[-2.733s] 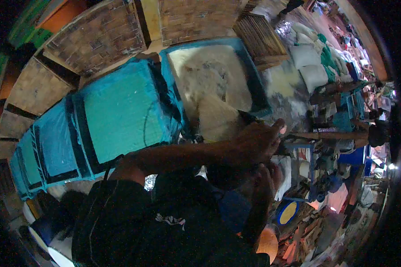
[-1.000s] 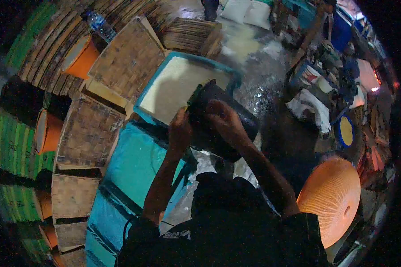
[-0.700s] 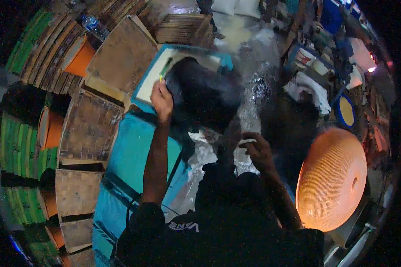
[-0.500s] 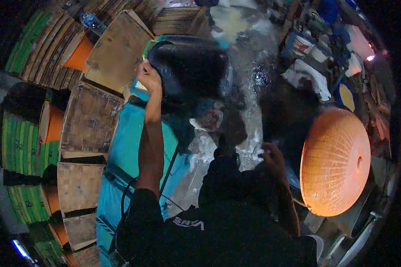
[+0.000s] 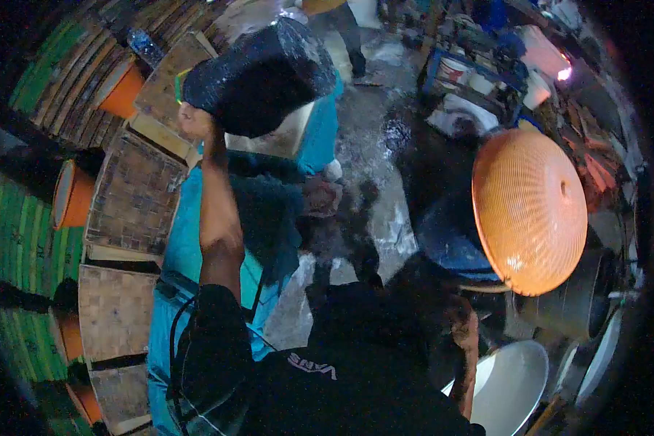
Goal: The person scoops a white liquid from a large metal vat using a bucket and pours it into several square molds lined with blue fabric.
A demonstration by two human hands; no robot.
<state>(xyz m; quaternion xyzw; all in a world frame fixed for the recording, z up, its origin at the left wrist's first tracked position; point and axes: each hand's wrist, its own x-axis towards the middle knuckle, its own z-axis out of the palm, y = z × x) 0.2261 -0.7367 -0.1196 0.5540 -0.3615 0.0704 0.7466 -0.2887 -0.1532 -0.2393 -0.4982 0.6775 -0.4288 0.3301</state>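
My left hand (image 5: 195,120) is stretched out ahead and closed on the edge of a black bucket (image 5: 269,80). The bucket is tipped on its side in the air over the far end of a blue-green covered bench (image 5: 323,134). A green and yellow bit shows at the bucket's edge by my fingers. Down beside my body on the right is my right hand (image 5: 461,316), dark and blurred, with its fingers not readable. The closest things to it are a large white basin (image 5: 512,385) and an orange woven basket (image 5: 530,211), upside down.
Stacked green-edged trays (image 5: 33,243), bamboo panels (image 5: 134,192) and orange containers (image 5: 78,195) line the left side. Another person's legs (image 5: 345,40) stand ahead on the wet floor (image 5: 370,131). A rack (image 5: 472,69) with tubs and a white cloth (image 5: 461,116) is at right.
My left hand has lifted and swung the black bucket up and left. My right hand has drawn back towards my body. A person's legs have come into view ahead.
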